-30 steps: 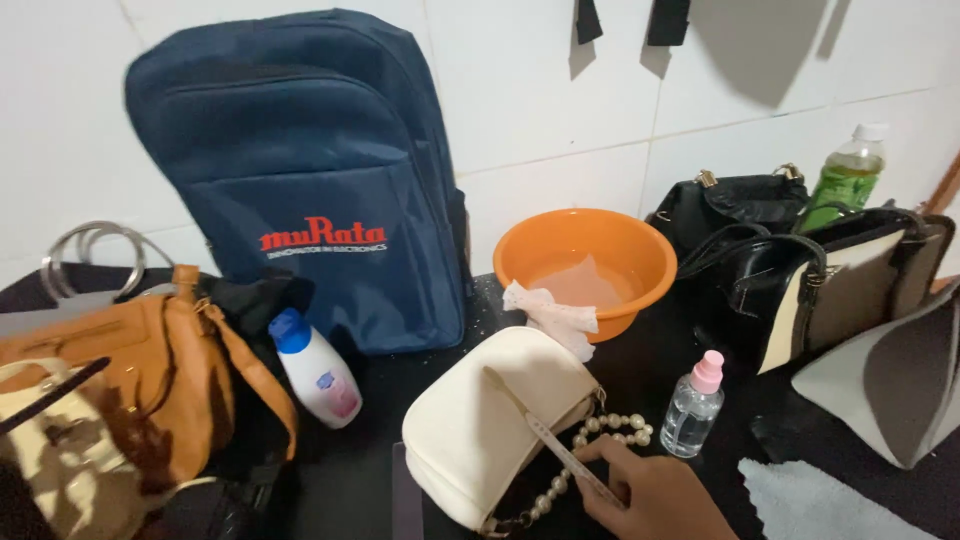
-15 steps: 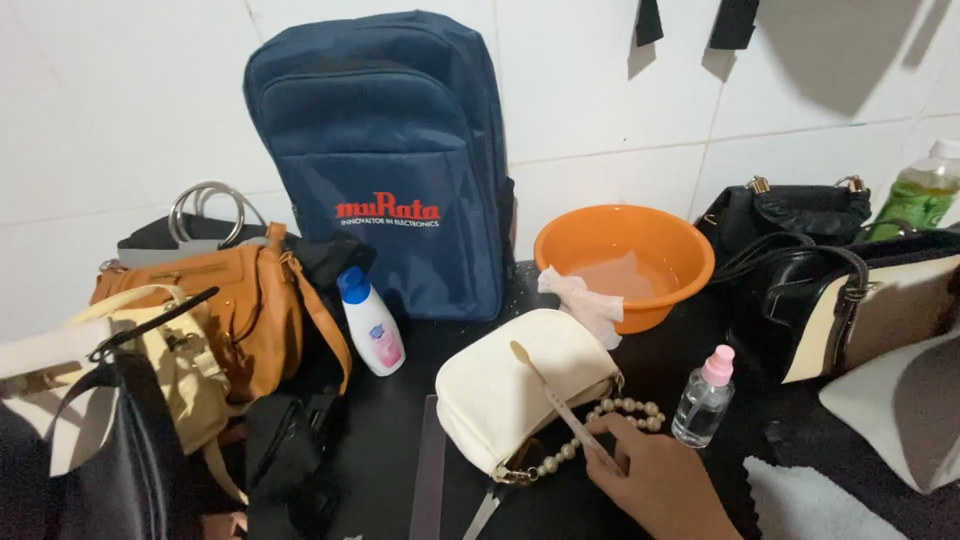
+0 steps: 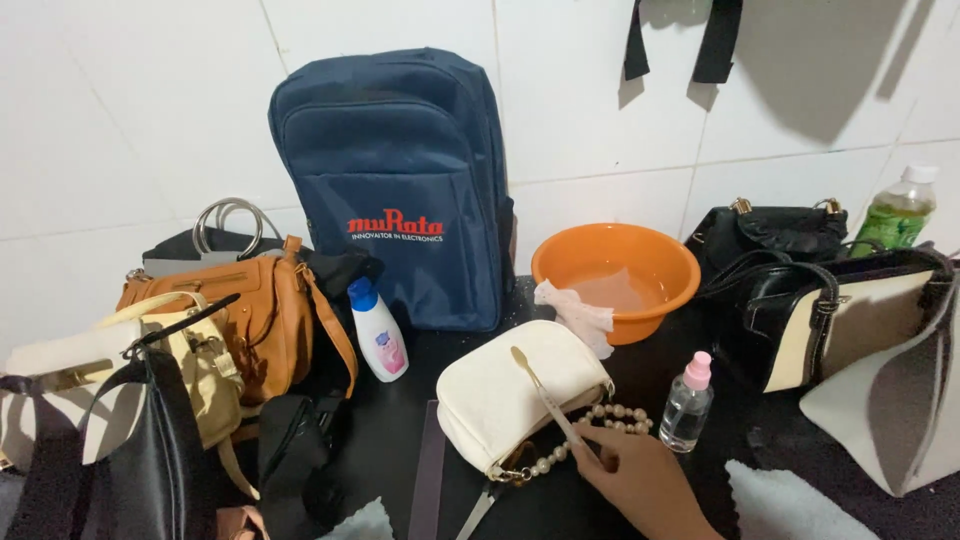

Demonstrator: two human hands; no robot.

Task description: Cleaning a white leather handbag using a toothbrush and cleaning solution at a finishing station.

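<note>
At the near edge of the dark worktop [image 3: 400, 450] one hand [image 3: 640, 480] comes in from the lower right; whether it is the left or the right cannot be told, and no second hand shows. Its fingers are pinched on the handle of a thin cream toothbrush [image 3: 545, 400], whose head lies up on the top of a small cream handbag [image 3: 510, 395]. The handbag sits on the worktop just in front of the hand, tilted a little, with a pearl-bead strap [image 3: 590, 435] curling from its right end toward the fingers. Just right of the hand stands a small clear spray bottle [image 3: 688, 405] with a pink cap, and a pale fluffy cloth [image 3: 790, 500] lies at the lower right corner. To the left, near the edge, are a black bag [image 3: 150, 460], a beige bag [image 3: 200, 370] and, behind them, a tan leather handbag [image 3: 250, 310]. A white lotion bottle [image 3: 378, 335] with a blue cap stands left of the cream handbag. Further back is an orange plastic basin [image 3: 615, 270] holding water, with a white cloth [image 3: 575, 315] draped over its front rim. To the right lie a black-and-cream handbag [image 3: 850, 320] and a black handbag [image 3: 770, 235], with a green bottle [image 3: 900, 215] behind. A navy backpack [image 3: 400, 190] stands upright against the white tiled wall [image 3: 120, 110].
</note>
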